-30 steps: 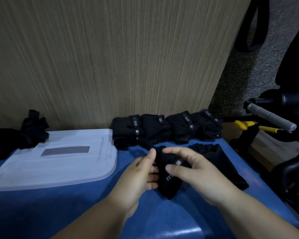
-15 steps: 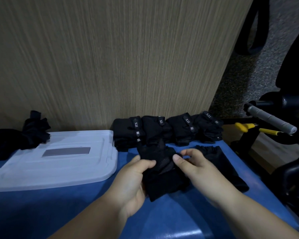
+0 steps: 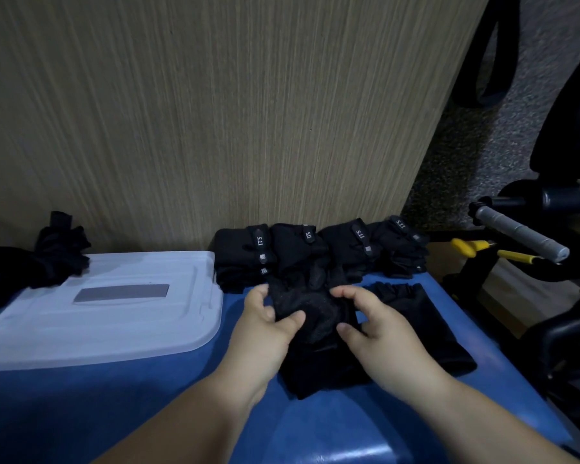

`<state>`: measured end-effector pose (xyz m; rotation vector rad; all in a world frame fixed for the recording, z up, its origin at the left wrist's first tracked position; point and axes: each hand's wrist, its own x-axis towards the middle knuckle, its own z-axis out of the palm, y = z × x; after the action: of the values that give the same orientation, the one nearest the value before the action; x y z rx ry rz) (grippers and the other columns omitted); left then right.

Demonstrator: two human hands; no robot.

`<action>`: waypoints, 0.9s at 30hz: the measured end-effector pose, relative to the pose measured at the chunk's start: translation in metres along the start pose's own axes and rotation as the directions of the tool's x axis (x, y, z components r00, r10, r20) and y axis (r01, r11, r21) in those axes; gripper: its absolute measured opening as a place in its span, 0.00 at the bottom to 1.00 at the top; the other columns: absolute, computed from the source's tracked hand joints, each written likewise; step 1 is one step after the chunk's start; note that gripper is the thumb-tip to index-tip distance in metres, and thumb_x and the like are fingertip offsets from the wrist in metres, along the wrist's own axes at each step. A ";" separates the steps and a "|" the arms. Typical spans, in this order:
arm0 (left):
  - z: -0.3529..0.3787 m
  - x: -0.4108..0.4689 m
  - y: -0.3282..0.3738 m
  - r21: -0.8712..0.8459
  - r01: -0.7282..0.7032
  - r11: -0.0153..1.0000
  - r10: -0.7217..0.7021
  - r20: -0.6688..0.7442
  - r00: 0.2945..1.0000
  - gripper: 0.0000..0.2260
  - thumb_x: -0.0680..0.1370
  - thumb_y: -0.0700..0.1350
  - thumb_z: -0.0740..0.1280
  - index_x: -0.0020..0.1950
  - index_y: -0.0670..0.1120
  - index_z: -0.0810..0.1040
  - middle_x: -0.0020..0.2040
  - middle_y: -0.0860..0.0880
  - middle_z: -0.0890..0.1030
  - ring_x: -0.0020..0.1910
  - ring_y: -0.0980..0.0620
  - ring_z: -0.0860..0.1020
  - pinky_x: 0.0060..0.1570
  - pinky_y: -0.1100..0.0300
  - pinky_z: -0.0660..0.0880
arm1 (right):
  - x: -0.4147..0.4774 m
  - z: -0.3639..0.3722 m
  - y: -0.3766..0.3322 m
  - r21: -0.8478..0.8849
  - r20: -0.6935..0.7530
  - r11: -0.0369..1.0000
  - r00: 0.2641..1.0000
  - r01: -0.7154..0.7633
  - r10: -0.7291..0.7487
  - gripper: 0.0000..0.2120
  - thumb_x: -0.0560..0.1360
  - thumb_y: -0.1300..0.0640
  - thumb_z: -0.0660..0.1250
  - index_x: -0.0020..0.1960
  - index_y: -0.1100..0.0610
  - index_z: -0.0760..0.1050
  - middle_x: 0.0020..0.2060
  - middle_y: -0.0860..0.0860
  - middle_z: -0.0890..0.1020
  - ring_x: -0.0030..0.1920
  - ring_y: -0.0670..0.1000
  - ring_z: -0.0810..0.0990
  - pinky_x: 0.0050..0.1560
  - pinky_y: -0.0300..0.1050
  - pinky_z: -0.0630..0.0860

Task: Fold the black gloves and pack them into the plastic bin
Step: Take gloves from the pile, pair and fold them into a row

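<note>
A black glove [image 3: 318, 333] lies spread on the blue surface in front of me. My left hand [image 3: 265, 333] pinches its left edge and my right hand [image 3: 379, 336] pinches its right edge. Another black glove [image 3: 426, 323] lies flat just to the right, partly under my right wrist. Behind them a row of several folded black gloves [image 3: 318, 252] with small labels lines the wooden panel. The translucent plastic bin lid [image 3: 114, 313] rests on the left. The bin's inside is hidden.
A loose heap of black gloves [image 3: 31, 262] sits at the far left behind the lid. A wooden panel [image 3: 215, 112] rises right behind the surface. Off the right edge stand a grey-handled bar [image 3: 519, 232], yellow-handled tools [image 3: 472, 249] and a black chair.
The glove was bunched between my hands a second ago. Now it is opened out and pressed flatter, and both hands have moved away from me toward the row.
</note>
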<state>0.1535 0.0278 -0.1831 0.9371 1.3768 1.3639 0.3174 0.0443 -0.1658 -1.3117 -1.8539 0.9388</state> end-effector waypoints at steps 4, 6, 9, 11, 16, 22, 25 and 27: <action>-0.002 0.004 -0.004 0.357 -0.171 0.919 0.193 -0.028 0.981 0.31 0.76 0.38 0.68 0.74 0.55 0.56 0.58 0.55 0.76 0.53 0.55 0.79 0.55 0.60 0.76 | 0.003 0.002 0.006 -0.353 -0.027 0.935 0.998 0.042 -0.055 0.22 0.77 0.53 0.66 0.69 0.42 0.67 0.58 0.40 0.68 0.45 0.37 0.74 0.44 0.21 0.67; -0.003 0.004 -0.007 0.562 -0.258 0.786 0.323 -0.019 0.946 0.31 0.76 0.39 0.67 0.75 0.54 0.57 0.69 0.53 0.64 0.63 0.52 0.71 0.64 0.63 0.67 | 0.003 0.001 0.005 -0.462 -0.029 0.885 0.996 0.057 -0.080 0.24 0.77 0.50 0.65 0.72 0.45 0.64 0.62 0.42 0.65 0.53 0.38 0.71 0.50 0.21 0.64; -0.005 0.000 -0.007 0.727 -0.353 0.589 0.449 0.069 0.891 0.22 0.79 0.42 0.64 0.71 0.52 0.65 0.72 0.57 0.60 0.69 0.56 0.59 0.64 0.72 0.50 | 0.003 0.002 0.001 -0.585 -0.009 0.803 0.989 0.116 -0.149 0.24 0.79 0.48 0.62 0.73 0.48 0.64 0.72 0.44 0.59 0.72 0.45 0.57 0.65 0.29 0.52; -0.005 -0.001 -0.004 0.745 -0.410 0.526 0.442 0.172 0.880 0.17 0.80 0.45 0.60 0.69 0.53 0.69 0.71 0.59 0.64 0.70 0.60 0.58 0.64 0.74 0.47 | 0.002 0.004 -0.001 -0.597 0.059 0.783 0.983 0.176 -0.175 0.24 0.80 0.45 0.59 0.74 0.49 0.64 0.75 0.44 0.58 0.75 0.44 0.52 0.68 0.30 0.45; -0.005 -0.002 -0.007 0.841 -0.424 0.337 0.135 0.403 0.905 0.21 0.84 0.53 0.49 0.77 0.56 0.55 0.77 0.62 0.53 0.77 0.61 0.45 0.74 0.61 0.41 | 0.000 0.010 0.001 -0.651 0.322 0.721 0.946 0.237 -0.020 0.29 0.82 0.42 0.49 0.79 0.50 0.48 0.78 0.44 0.46 0.75 0.41 0.37 0.73 0.38 0.37; -0.008 -0.006 -0.008 0.915 -0.366 0.172 -0.024 0.375 0.927 0.24 0.83 0.57 0.45 0.78 0.57 0.43 0.78 0.61 0.43 0.76 0.60 0.38 0.75 0.50 0.36 | -0.003 0.009 0.001 -0.753 0.410 0.612 0.900 0.243 0.147 0.30 0.81 0.40 0.43 0.78 0.50 0.38 0.77 0.45 0.38 0.74 0.43 0.30 0.73 0.45 0.30; -0.009 -0.009 -0.007 0.925 -0.342 0.165 -0.040 0.353 0.935 0.25 0.82 0.58 0.44 0.78 0.57 0.42 0.78 0.61 0.41 0.76 0.61 0.37 0.75 0.49 0.34 | -0.004 0.007 -0.001 -0.776 0.410 0.585 0.893 0.235 0.185 0.31 0.81 0.39 0.43 0.78 0.51 0.38 0.77 0.45 0.38 0.74 0.44 0.30 0.74 0.47 0.30; -0.010 -0.010 -0.006 0.929 -0.330 0.166 -0.045 0.342 0.939 0.25 0.82 0.59 0.43 0.78 0.58 0.42 0.77 0.62 0.40 0.75 0.61 0.37 0.74 0.49 0.34 | -0.004 0.005 -0.002 -0.786 0.413 0.573 0.887 0.233 0.205 0.31 0.81 0.38 0.43 0.78 0.50 0.38 0.77 0.45 0.38 0.74 0.45 0.30 0.74 0.48 0.30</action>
<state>0.1470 0.0154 -0.1892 2.0961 1.9409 0.1362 0.3133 0.0391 -0.1669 -1.6710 -2.9020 0.3241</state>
